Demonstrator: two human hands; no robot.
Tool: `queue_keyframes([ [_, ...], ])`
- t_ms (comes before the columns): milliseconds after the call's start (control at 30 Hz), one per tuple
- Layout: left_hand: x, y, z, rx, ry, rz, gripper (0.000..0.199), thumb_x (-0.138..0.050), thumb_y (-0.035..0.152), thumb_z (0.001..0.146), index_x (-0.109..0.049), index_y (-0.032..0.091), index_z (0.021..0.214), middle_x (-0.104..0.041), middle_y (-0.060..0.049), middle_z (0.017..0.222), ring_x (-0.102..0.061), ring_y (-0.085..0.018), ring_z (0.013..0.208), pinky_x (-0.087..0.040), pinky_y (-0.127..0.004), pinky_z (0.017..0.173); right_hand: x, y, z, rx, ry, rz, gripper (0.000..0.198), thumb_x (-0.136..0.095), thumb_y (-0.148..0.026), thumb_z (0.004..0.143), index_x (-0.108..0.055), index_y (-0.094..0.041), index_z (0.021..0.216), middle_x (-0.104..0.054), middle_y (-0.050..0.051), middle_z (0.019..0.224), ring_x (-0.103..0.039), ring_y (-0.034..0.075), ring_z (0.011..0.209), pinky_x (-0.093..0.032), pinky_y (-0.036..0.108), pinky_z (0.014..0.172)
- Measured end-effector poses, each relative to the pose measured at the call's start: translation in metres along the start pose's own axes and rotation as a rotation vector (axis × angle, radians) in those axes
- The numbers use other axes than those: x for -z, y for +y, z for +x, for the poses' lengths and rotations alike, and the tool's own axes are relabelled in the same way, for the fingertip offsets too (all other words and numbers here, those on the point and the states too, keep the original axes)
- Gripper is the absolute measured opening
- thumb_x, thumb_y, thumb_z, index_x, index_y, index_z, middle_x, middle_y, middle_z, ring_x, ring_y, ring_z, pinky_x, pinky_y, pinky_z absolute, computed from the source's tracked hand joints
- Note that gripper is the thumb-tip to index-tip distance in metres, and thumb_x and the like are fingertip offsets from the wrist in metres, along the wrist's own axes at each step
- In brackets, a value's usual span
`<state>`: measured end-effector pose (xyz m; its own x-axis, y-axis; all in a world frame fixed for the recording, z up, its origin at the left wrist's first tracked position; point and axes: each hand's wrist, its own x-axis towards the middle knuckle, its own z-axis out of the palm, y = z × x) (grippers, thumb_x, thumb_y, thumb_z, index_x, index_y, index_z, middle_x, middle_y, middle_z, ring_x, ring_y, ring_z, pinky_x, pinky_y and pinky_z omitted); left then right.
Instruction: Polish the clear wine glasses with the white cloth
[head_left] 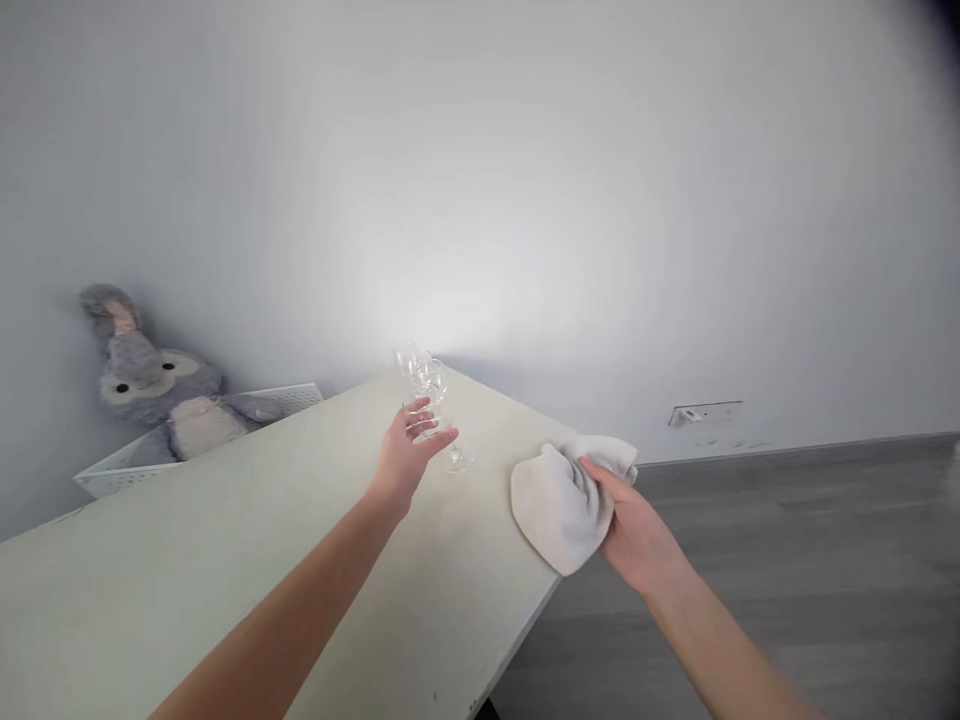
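Plush toy and basket: a grey plush animal with a cream belly sits in a white perforated basket, beyond the left edge of the table.
Table: a pale, greenish-white flat top, its far corner meeting the wall.
Row of glasses: several clear, stemmed drinking glasses stand near that far corner, overlapping too much to count; none behind the nearest one looks touched.
Left hand: the hand is at the nearest glass, fingers moderately spread and curved, thumb on the right side. Whether they grip it, or its foot is off the tabletop, I cannot tell.
White cloth: a soft, bunched fabric piece hides the table's right corner, well apart from the glasses.
Right hand: the hand holds the cloth pinched, thumb on top.
Glasses and cloth: the cloth is already in hand and one glass already reached; the two are not together. The work seems early or between steps; the clear glass gives no sign of which pieces have been dealt with, so the remainder is uncertain.
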<state>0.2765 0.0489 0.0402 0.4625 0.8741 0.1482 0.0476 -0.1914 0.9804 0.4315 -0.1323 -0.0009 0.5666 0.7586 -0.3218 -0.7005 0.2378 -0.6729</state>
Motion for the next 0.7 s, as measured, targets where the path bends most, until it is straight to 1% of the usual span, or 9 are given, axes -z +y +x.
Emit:
queue_keyframes([
  [100,-0.009,-0.004,0.006,-0.014,0.005,0.033,0.060,-0.077,0.031,0.064,-0.047,0.025,0.115,-0.054,-0.009,0.119,-0.051,-0.021,0.111,-0.044,-0.038,0.092,0.007,0.004,0.004,0.018,-0.018,-0.013,0.034,-0.065,-0.025,0.079,-0.063,-0.022,0.112,-0.069,0.001,0.107,-0.065,0.019,0.095,-0.056,0.025,0.076],
  [167,-0.012,-0.006,0.008,-0.021,0.024,0.015,0.058,-0.077,0.029,0.063,-0.045,0.023,0.110,-0.054,-0.009,0.120,-0.051,-0.020,0.111,-0.045,-0.037,0.090,0.009,0.005,0.004,0.024,-0.035,-0.023,0.037,-0.066,-0.025,0.078,-0.062,-0.023,0.115,-0.068,0.001,0.108,-0.065,0.020,0.097,-0.056,0.025,0.077],
  [267,-0.015,-0.009,0.012,-0.022,0.044,-0.005,0.054,-0.078,0.028,0.062,-0.044,0.021,0.104,-0.054,-0.010,0.120,-0.052,-0.021,0.111,-0.046,-0.036,0.089,0.010,0.005,0.003,0.026,-0.020,-0.042,0.039,-0.067,-0.024,0.078,-0.061,-0.023,0.117,-0.067,0.001,0.111,-0.064,0.020,0.098,-0.056,0.024,0.077],
  [367,-0.018,-0.014,0.016,-0.023,0.039,-0.005,0.052,-0.077,0.027,0.063,-0.044,0.022,0.102,-0.054,-0.009,0.120,-0.053,-0.020,0.111,-0.047,-0.035,0.088,0.009,0.007,0.002,0.048,-0.010,-0.048,0.041,-0.068,-0.023,0.077,-0.059,-0.024,0.118,-0.065,0.001,0.115,-0.064,0.020,0.099,-0.057,0.024,0.077],
  [467,-0.019,-0.017,0.018,-0.025,0.048,0.005,0.050,-0.077,0.029,0.063,-0.046,0.023,0.102,-0.051,-0.008,0.122,-0.053,-0.021,0.111,-0.047,-0.036,0.087,0.007,0.009,0.003,0.076,-0.024,-0.052,0.042,-0.068,-0.023,0.076,-0.059,-0.024,0.118,-0.065,0.002,0.116,-0.064,0.020,0.099,-0.057,0.024,0.077],
  [600,-0.021,-0.019,0.019,-0.020,0.085,0.034,0.051,-0.077,0.030,0.062,-0.048,0.023,0.103,-0.046,-0.010,0.125,-0.049,-0.024,0.115,-0.047,-0.037,0.085,0.006,0.010,0.006,0.080,-0.039,-0.070,0.043,-0.069,-0.021,0.075,-0.059,-0.022,0.117,-0.065,0.003,0.115,-0.064,0.020,0.099,-0.058,0.024,0.077],
  [700,-0.023,-0.018,0.021,-0.032,0.115,0.038,0.057,-0.077,0.028,0.062,-0.044,0.023,0.108,-0.042,-0.010,0.127,-0.049,-0.022,0.114,-0.048,-0.034,0.083,0.006,0.011,0.007,0.074,-0.025,-0.081,0.045,-0.070,-0.021,0.074,-0.059,-0.021,0.118,-0.067,0.004,0.112,-0.065,0.021,0.097,-0.058,0.025,0.076],
])
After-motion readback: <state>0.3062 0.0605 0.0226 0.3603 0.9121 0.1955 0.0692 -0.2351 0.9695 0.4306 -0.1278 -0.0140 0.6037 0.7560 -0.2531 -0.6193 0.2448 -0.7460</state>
